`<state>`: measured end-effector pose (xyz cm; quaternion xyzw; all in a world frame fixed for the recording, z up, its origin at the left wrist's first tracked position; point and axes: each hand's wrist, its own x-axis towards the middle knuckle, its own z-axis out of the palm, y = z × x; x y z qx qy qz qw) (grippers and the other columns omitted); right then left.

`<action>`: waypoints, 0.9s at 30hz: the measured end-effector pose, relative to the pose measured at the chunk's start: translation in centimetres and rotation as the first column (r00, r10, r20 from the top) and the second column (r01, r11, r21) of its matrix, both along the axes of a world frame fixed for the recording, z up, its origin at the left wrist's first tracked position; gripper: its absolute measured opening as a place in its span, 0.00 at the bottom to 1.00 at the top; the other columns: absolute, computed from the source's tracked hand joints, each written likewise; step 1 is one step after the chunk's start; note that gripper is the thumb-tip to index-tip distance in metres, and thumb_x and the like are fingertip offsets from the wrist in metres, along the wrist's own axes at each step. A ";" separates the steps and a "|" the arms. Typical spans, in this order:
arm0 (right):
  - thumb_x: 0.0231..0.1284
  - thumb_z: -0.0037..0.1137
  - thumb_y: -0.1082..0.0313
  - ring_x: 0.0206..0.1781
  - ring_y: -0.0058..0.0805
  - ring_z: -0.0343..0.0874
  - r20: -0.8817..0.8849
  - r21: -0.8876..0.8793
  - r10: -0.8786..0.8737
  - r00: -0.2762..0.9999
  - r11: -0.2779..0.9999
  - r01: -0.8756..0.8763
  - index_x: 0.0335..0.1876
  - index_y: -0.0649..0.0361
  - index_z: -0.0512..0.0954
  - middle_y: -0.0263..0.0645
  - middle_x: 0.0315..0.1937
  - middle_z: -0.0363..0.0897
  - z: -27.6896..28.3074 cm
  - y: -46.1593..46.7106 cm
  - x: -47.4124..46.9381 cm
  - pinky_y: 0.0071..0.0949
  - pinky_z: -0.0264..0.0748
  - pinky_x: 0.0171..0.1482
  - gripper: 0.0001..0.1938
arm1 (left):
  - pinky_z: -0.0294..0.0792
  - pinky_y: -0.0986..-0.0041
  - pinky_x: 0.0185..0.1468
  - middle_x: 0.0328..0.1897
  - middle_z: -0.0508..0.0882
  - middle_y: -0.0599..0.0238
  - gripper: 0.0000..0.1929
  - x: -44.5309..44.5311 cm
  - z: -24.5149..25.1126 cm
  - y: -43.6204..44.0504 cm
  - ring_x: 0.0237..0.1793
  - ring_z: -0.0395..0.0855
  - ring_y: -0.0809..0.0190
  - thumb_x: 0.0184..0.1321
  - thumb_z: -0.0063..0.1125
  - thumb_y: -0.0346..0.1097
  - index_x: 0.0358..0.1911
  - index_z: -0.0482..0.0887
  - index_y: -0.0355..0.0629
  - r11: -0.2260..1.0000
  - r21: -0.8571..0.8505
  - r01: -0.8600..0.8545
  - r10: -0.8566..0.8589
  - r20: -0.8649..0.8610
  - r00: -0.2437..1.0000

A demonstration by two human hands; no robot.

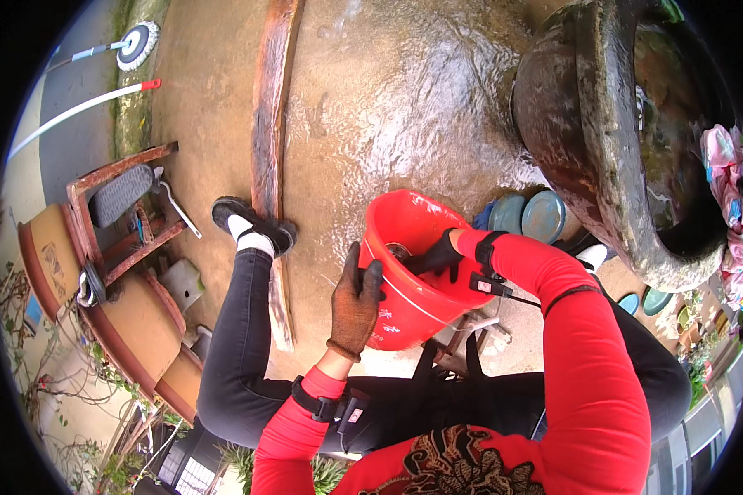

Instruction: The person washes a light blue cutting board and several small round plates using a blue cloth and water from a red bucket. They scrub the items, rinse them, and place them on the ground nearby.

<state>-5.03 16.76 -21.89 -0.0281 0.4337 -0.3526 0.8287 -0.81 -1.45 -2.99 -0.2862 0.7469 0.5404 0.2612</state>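
Observation:
A red plastic bucket point(402, 315) with a thin handle tilts between the person's knees, its mouth facing away. My left hand point(357, 303), in a brown and black work glove, rests against the bucket's left side near the rim, fingers pointing up. My right hand point(436, 255), in a dark glove, reaches inside the bucket; its fingers are partly hidden by shadow and the wall. Beside it, inside the bucket, is a round metallic item point(399, 250), too small to identify. Whether the right hand grips anything is unclear.
A large dark stone or clay basin point(607, 142) stands at the right, with blue-green plates or lids point(543, 216) beside it. A long wooden beam point(269, 111) lies across the wet floor. A wooden stool frame point(124, 167) and large tan pots point(130, 322) are at left.

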 end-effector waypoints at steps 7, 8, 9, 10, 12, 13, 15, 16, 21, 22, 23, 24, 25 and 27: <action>0.40 0.69 0.30 0.61 0.51 0.76 -0.002 0.024 -0.037 0.999 0.999 0.037 0.76 0.45 0.59 0.51 0.67 0.69 1.1 0.2 0.0 0.46 0.86 0.44 0.55 | 0.63 0.60 0.67 0.72 0.67 0.44 0.47 7.2 -1.9 -6.9 0.69 0.67 0.46 0.63 0.49 0.71 0.72 0.60 0.37 0.958 -0.219 -0.185 0.284 0.813 0.508; 0.41 0.68 0.29 0.62 0.52 0.75 0.007 0.022 -0.051 0.999 0.998 0.051 0.76 0.45 0.58 0.51 0.68 0.67 1.2 0.3 0.2 0.47 0.86 0.45 0.55 | 0.67 0.62 0.60 0.66 0.72 0.47 0.43 8.8 -2.5 -6.3 0.63 0.72 0.50 0.63 0.47 0.72 0.67 0.67 0.39 0.923 -0.182 -0.339 0.344 0.786 0.514; 0.41 0.67 0.28 0.63 0.52 0.74 0.007 0.034 -0.074 0.997 0.997 0.074 0.76 0.45 0.58 0.51 0.69 0.66 1.2 0.5 0.5 0.47 0.86 0.46 0.55 | 0.70 0.64 0.52 0.59 0.78 0.50 0.41 10.0 -2.6 -6.4 0.56 0.77 0.55 0.63 0.45 0.73 0.62 0.73 0.42 0.865 -0.100 -0.491 0.384 0.762 0.522; 0.43 0.66 0.29 0.63 0.52 0.74 0.013 0.032 -0.093 0.996 0.995 0.092 0.76 0.45 0.57 0.50 0.69 0.66 1.3 0.7 0.8 0.47 0.85 0.47 0.54 | 0.70 0.66 0.49 0.54 0.79 0.53 0.38 10.8 -2.9 -6.8 0.51 0.77 0.58 0.63 0.45 0.73 0.58 0.76 0.43 0.888 -0.099 -0.448 0.365 0.745 0.558; 0.48 0.63 0.30 0.63 0.52 0.74 0.021 0.038 -0.124 0.992 0.992 0.123 0.77 0.46 0.57 0.49 0.70 0.64 1.3 0.9 1.4 0.48 0.84 0.49 0.51 | 0.68 0.70 0.42 0.42 0.81 0.59 0.34 11.8 -3.3 -7.3 0.41 0.77 0.63 0.63 0.46 0.73 0.49 0.80 0.47 0.929 -0.050 -0.368 0.288 0.722 0.629; 0.51 0.61 0.31 0.63 0.51 0.74 0.055 0.010 -0.157 0.986 0.988 0.157 0.76 0.47 0.58 0.49 0.70 0.65 1.4 0.9 1.7 0.47 0.84 0.51 0.48 | 0.68 0.71 0.41 0.39 0.80 0.62 0.32 12.0 -3.3 -7.5 0.38 0.76 0.64 0.63 0.46 0.72 0.46 0.81 0.47 0.932 -0.034 -0.360 0.278 0.703 0.654; 0.58 0.56 0.34 0.64 0.49 0.74 0.136 -0.053 -0.195 0.971 0.978 0.203 0.75 0.49 0.59 0.49 0.69 0.67 1.3 0.9 1.9 0.45 0.82 0.54 0.43 | 0.67 0.72 0.41 0.34 0.79 0.66 0.30 11.9 -2.9 -7.5 0.36 0.75 0.65 0.64 0.48 0.71 0.43 0.81 0.48 0.951 -0.097 -0.295 0.276 0.698 0.660; 0.58 0.56 0.34 0.64 0.48 0.74 0.153 -0.076 -0.202 0.967 0.973 0.216 0.75 0.49 0.59 0.49 0.68 0.67 1.3 0.9 1.9 0.44 0.82 0.54 0.43 | 0.67 0.72 0.41 0.34 0.79 0.67 0.29 11.6 -2.5 -7.2 0.36 0.74 0.66 0.64 0.49 0.70 0.43 0.81 0.49 0.937 -0.066 -0.343 0.305 0.637 0.708; 0.59 0.55 0.35 0.63 0.46 0.74 0.090 -0.068 -0.220 0.971 0.972 0.226 0.74 0.50 0.61 0.48 0.67 0.68 0.9 2.1 1.9 0.44 0.82 0.54 0.41 | 0.67 0.68 0.53 0.47 0.80 0.71 0.25 8.0 1.1 -4.7 0.46 0.76 0.65 0.59 0.61 0.63 0.50 0.79 0.53 0.886 -0.132 -0.444 0.441 0.533 0.722; 0.59 0.55 0.35 0.63 0.46 0.74 0.077 -0.062 -0.223 0.972 0.972 0.228 0.74 0.50 0.61 0.48 0.67 0.68 0.8 2.5 2.0 0.43 0.81 0.54 0.41 | 0.68 0.68 0.54 0.46 0.79 0.71 0.25 7.2 1.9 -4.2 0.46 0.76 0.65 0.59 0.64 0.61 0.50 0.79 0.52 0.895 -0.101 -0.435 0.421 0.514 0.747; 0.59 0.55 0.35 0.63 0.46 0.74 0.070 -0.060 -0.227 0.971 0.971 0.232 0.73 0.50 0.61 0.48 0.67 0.68 0.6 2.9 2.0 0.43 0.81 0.54 0.41 | 0.68 0.68 0.54 0.45 0.79 0.72 0.24 6.6 2.6 -3.8 0.46 0.76 0.65 0.59 0.64 0.60 0.49 0.79 0.52 0.898 -0.100 -0.428 0.417 0.501 0.758; 0.59 0.55 0.36 0.63 0.45 0.74 0.064 -0.053 -0.233 0.970 0.970 0.237 0.73 0.50 0.61 0.48 0.67 0.68 0.4 3.4 2.0 0.43 0.81 0.54 0.40 | 0.69 0.68 0.53 0.44 0.79 0.72 0.23 6.1 3.2 -3.5 0.46 0.76 0.66 0.59 0.64 0.60 0.49 0.79 0.52 0.905 -0.097 -0.415 0.407 0.479 0.777; 0.60 0.54 0.36 0.63 0.45 0.74 0.059 -0.050 -0.234 0.970 0.970 0.237 0.73 0.51 0.62 0.48 0.67 0.69 0.3 3.8 2.0 0.43 0.81 0.54 0.40 | 0.69 0.69 0.53 0.43 0.79 0.72 0.23 5.6 3.7 -3.2 0.46 0.76 0.66 0.60 0.63 0.59 0.48 0.79 0.51 0.916 -0.085 -0.392 0.386 0.452 0.804; 0.60 0.54 0.36 0.62 0.44 0.74 0.053 -0.050 -0.243 0.969 0.968 0.246 0.73 0.51 0.62 0.47 0.66 0.69 0.0 4.4 2.0 0.43 0.81 0.54 0.39 | 0.70 0.70 0.53 0.41 0.78 0.72 0.19 5.0 4.6 -2.9 0.45 0.76 0.67 0.63 0.61 0.55 0.47 0.79 0.50 0.913 -0.060 -0.403 0.390 0.415 0.822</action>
